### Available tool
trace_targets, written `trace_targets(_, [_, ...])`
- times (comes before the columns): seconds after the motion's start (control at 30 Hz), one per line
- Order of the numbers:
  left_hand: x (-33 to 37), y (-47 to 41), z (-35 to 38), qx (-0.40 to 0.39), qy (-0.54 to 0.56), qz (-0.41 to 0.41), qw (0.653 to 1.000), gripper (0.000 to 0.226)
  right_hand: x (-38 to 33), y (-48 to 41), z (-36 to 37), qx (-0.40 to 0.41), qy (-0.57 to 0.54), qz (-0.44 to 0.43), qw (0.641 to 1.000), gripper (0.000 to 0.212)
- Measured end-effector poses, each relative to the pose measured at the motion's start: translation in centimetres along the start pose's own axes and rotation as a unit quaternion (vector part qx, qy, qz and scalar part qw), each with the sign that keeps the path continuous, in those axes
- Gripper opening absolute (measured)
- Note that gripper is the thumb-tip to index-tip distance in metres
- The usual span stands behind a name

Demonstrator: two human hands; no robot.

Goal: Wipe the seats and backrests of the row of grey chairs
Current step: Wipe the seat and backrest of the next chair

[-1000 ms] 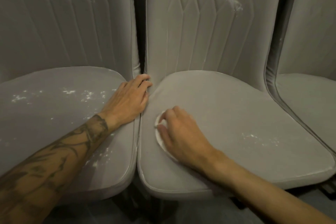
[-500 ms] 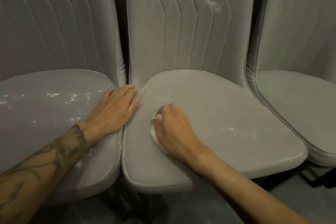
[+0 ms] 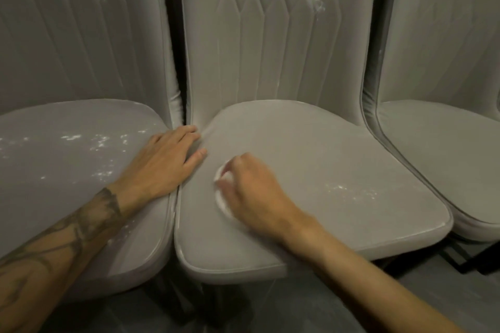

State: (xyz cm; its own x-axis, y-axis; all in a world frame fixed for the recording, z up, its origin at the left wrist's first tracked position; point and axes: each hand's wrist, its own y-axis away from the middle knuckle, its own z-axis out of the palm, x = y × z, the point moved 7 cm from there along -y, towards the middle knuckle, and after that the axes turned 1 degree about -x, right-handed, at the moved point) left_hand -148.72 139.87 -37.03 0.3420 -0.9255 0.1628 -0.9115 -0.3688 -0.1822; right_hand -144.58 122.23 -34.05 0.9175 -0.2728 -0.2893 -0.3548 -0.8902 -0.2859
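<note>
The right hand (image 3: pixel 254 192) has its fingers curled over a small white round wiping pad (image 3: pixel 221 199) and presses it on the left part of the middle grey padded chair seat (image 3: pixel 338 159). The left hand (image 3: pixel 165 162) lies flat with straight fingers, holding nothing, on the right edge of the left grey chair seat (image 3: pixel 67 176). On this seat there are white dust specks (image 3: pixel 100 142).

Grey chairs (image 3: pixel 311 157) with white specks, white cloth (image 3: pixel 223 192), dark-tattooed forearm (image 3: pixel 62 240)

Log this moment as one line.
step: wiping middle seat | right hand: grips white pad | left hand: flat on left seat | specks: on both seats
</note>
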Motion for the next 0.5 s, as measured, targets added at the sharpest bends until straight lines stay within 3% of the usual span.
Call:
trace_targets(0.13, [0.0,0.0,0.1,-0.008,-0.005,0.0,1.0,0.068,1.1,2.8,-1.3,0.004,-0.037,-0.032,0.999,0.02])
trace_targets(0.3, [0.1,0.1,0.0,-0.007,-0.012,0.0,1.0,0.076,10.3,1.8,-4.2,0.021,0.057,0.175,0.983,0.027])
trace_targets(0.37, [0.1,0.0,0.1,-0.008,-0.013,0.002,1.0,0.076,7.5,0.7,-2.9,0.005,0.08,0.136,0.988,0.026])
trace_targets(0.43, [0.1,0.0,0.1,-0.009,-0.014,0.004,1.0,0.076,3.1,1.2,-1.0,0.004,0.047,0.043,0.998,0.024])
trace_targets(0.5, [0.1,0.0,0.2,-0.012,-0.013,0.004,1.0,0.075,1.6,2.9,-0.8,0.001,0.017,0.009,1.0,0.025])
